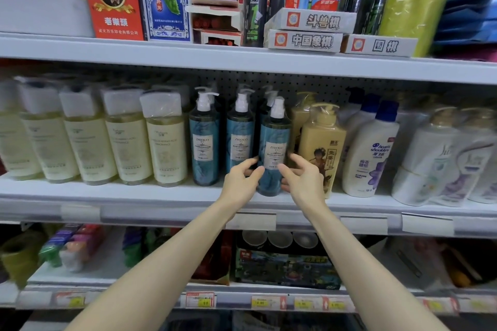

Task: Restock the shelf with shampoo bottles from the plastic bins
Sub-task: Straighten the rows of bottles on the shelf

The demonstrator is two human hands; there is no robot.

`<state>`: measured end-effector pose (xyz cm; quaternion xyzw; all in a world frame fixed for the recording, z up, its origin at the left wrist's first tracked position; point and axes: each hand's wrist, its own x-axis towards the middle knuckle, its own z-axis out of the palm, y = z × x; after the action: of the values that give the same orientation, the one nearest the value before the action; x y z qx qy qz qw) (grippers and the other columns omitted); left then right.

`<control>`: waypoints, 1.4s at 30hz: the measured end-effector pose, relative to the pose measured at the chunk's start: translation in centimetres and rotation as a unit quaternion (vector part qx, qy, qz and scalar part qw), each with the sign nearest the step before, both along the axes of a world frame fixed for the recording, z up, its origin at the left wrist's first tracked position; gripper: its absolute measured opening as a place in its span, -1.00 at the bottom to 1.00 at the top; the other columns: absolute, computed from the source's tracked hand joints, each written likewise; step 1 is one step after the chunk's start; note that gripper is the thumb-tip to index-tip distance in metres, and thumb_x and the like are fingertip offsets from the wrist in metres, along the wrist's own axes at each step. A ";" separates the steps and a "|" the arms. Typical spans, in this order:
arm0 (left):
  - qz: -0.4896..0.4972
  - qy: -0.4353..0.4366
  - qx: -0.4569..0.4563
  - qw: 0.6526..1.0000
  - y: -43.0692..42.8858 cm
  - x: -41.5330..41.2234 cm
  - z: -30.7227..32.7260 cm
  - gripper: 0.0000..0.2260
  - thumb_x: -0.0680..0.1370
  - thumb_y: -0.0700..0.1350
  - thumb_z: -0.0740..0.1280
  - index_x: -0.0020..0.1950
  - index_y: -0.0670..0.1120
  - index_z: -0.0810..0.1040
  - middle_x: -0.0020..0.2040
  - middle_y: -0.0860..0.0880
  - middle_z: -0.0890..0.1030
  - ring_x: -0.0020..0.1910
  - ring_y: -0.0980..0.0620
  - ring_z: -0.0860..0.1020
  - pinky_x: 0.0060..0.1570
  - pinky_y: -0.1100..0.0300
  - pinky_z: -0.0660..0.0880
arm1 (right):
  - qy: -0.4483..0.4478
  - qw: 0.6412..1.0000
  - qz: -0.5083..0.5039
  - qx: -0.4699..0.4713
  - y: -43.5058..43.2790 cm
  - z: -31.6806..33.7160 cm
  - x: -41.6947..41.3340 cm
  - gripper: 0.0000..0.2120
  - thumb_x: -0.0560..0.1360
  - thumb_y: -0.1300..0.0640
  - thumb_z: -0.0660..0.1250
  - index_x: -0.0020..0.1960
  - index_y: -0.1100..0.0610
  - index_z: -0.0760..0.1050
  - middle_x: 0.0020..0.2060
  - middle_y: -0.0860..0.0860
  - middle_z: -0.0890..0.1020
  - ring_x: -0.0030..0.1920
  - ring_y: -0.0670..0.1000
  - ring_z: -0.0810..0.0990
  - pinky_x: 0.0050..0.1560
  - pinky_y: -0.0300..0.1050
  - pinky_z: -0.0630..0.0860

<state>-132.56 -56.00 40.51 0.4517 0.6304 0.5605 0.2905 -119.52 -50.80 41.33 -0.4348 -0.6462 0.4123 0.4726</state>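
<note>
Shampoo bottles [166, 142] in pale yellow filled the left of the shelf [134, 193], then blue pump bottles [204, 148]. The left hand [242, 183], loosely curved, touched the frontmost blue bottle [273, 137] near the shelf's edge; the right hand [305, 181], fingers spread, flanked it without gripping.

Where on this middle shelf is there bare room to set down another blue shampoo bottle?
The bare front strip of the middle shelf, ahead of the pale yellow bottles and the set-back blue bottles, left of the left hand. Right of the front blue bottle it is crowded: the yellow pump bottle and white bottles stand close together near the edge.
</note>
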 end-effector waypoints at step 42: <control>-0.022 -0.015 0.013 1.000 4.0 -1.5 -2.2 -0.39 0.40 0.20 0.22 0.40 -0.02 0.45 0.32 0.01 0.54 0.33 0.01 0.46 0.36 -0.04 0.37 | 0.028 0.998 0.023 -0.058 1.7 0.7 -1.6 -0.55 0.60 0.16 0.21 0.48 0.05 0.30 0.37 0.12 0.46 0.28 0.14 0.49 0.07 0.12 0.61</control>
<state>-134.07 -52.04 38.31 0.4608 0.6087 0.5690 0.3057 -121.09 -49.06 42.05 -0.4346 -0.6175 0.4719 0.4550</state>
